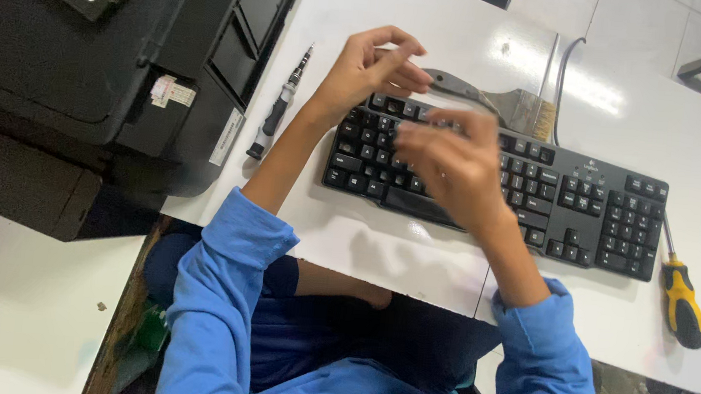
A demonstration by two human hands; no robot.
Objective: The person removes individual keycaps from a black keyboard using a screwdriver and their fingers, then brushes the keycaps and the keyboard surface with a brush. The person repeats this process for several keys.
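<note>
Sleeves: blue, nearest us.
Right hand (453, 165): blurred over keyboard (586, 211); grip we cannot tell.
Left hand (372, 65): fingers pinched, contents unclear.
Keyboard: black, on white table (413, 253); we judge it light, rigid; hold by its edges.
Nearby: brush (502, 103), screwdrivers (681, 302).

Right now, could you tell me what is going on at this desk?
A person in blue sleeves has both hands over a black keyboard on a white table. The left hand pinches something small above the keyboard's top edge; the right hand, blurred, hovers over the keys. A paintbrush lies behind the keyboard, with a screwdriver on each side.
</note>
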